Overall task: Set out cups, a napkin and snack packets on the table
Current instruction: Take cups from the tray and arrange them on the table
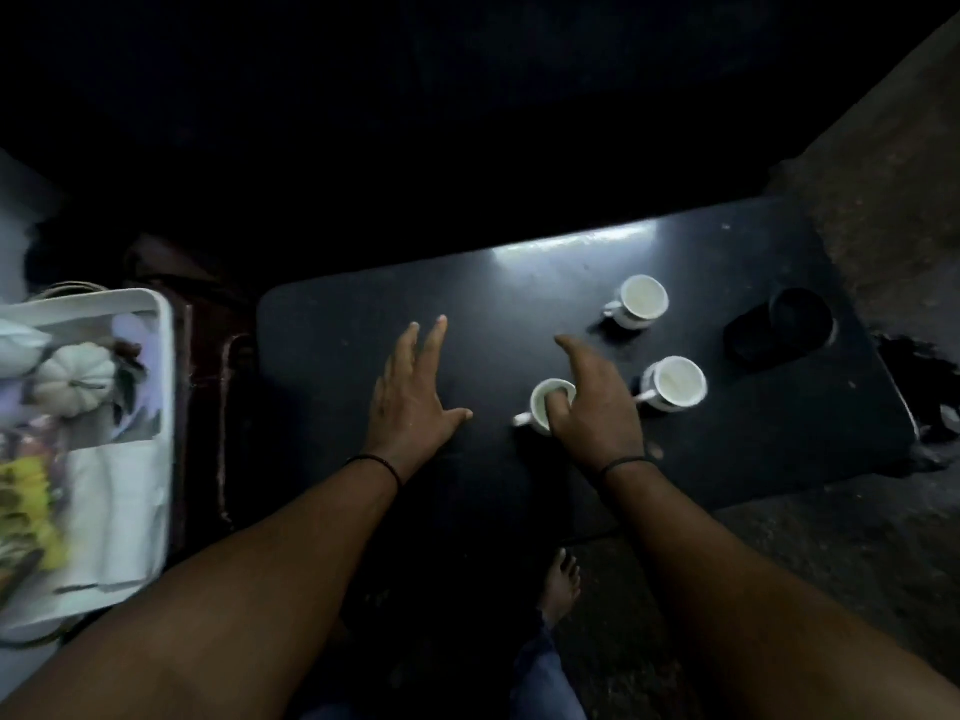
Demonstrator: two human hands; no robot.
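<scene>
On the dark desk (332,356), your right hand (597,402) grasps the third cup (545,405) by its rim, at 8 o'clock from the other cups (644,301); left hand (410,402) lies released. Next, I judge, let go and fetch the napkin (111,511) from the tray (165,366) at 9 o'clock.

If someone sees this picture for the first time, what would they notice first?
Three white cups stand out on the dark table, right of centre. The right hand grips the nearest one, and the left hand is spread open beside it. A white tray sits at far left.
</scene>
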